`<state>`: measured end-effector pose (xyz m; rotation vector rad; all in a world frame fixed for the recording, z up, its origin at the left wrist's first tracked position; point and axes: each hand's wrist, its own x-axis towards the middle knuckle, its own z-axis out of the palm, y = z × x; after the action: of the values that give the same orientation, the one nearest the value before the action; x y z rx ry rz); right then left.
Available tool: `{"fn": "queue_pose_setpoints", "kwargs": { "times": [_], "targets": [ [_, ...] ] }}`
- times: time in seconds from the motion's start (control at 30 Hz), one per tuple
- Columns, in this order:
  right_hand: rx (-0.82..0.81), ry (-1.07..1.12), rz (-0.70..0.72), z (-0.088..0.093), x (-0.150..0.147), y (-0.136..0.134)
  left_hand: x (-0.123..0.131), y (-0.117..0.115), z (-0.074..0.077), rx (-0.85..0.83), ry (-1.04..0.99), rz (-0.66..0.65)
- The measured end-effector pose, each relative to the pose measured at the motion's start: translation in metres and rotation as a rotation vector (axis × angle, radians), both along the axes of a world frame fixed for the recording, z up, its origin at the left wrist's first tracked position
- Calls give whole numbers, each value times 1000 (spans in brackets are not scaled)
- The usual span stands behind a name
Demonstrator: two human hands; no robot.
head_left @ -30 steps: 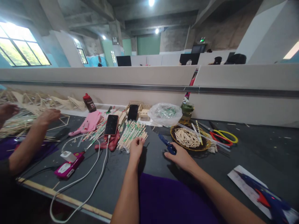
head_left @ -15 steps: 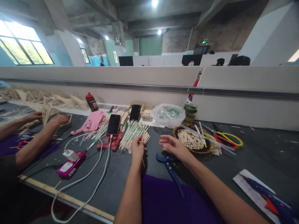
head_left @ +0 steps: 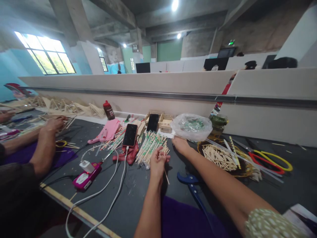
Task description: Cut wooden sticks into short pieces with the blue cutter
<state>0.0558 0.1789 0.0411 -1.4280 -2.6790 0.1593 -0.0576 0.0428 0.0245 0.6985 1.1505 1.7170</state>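
Observation:
My left hand (head_left: 158, 163) pinches a thin wooden stick (head_left: 166, 176) that slants down to the right, in front of a pile of green-marked wrapped chopsticks (head_left: 151, 145). Farther forward, my right hand (head_left: 181, 144) is at the near edge of a clear plastic bag (head_left: 192, 127) with green and white wrappers inside; its fingertips are partly hidden. Under my right forearm lie blue-handled cutters (head_left: 195, 191). To the right of that forearm stands a basket of short wooden pieces (head_left: 219, 157).
Scissors (head_left: 269, 162) lie right of the basket. Two phones, a red bottle (head_left: 109, 110), pink cloth (head_left: 110, 129) and a magenta power strip (head_left: 87, 177) with white cables occupy the left. Another person's arms (head_left: 44, 148) work farther left. Purple cloth (head_left: 183, 218) lies nearest me.
The view has shifted left. My right hand has moved forward from above the cutters to the bag's edge. My left hand still holds the stick. The other person's arms have spread apart.

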Motion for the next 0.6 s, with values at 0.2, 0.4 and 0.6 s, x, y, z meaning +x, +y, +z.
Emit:
{"fn": "queue_pose_setpoints", "kwargs": {
  "times": [0.2, 0.4, 0.6],
  "targets": [
    [85, -59, -17, 17, 33, -42, 1, -1, 4, 40, -15, 12],
    [116, 269, -344, 48, 125, -78, 10, -4, 15, 198, 113, 17],
    [-586, 1353, -149, 61, 138, -122, 25, -7, 19, 269, 182, -108]
  ]
}}
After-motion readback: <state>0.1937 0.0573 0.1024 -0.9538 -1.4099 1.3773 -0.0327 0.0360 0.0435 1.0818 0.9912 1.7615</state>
